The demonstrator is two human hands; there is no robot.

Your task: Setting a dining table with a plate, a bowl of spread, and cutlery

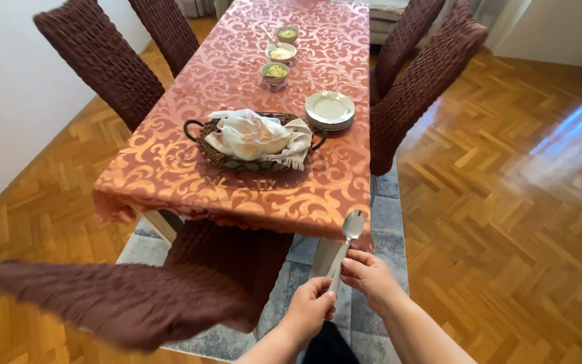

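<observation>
I have the spoon (347,243) upright before the desk (170,168) edge: my right hand (372,276) pinches its handle, my left hand (311,309) closes its grip around the lower end.

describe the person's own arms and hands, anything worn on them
Both forearms are bare up to the bottom edge of the picture: no sleeves, no gloves, no watch or bracelet to be seen. The left hand and the right hand show no rings on the parts that face the camera. The fingernails look short and unpainted.
</observation>
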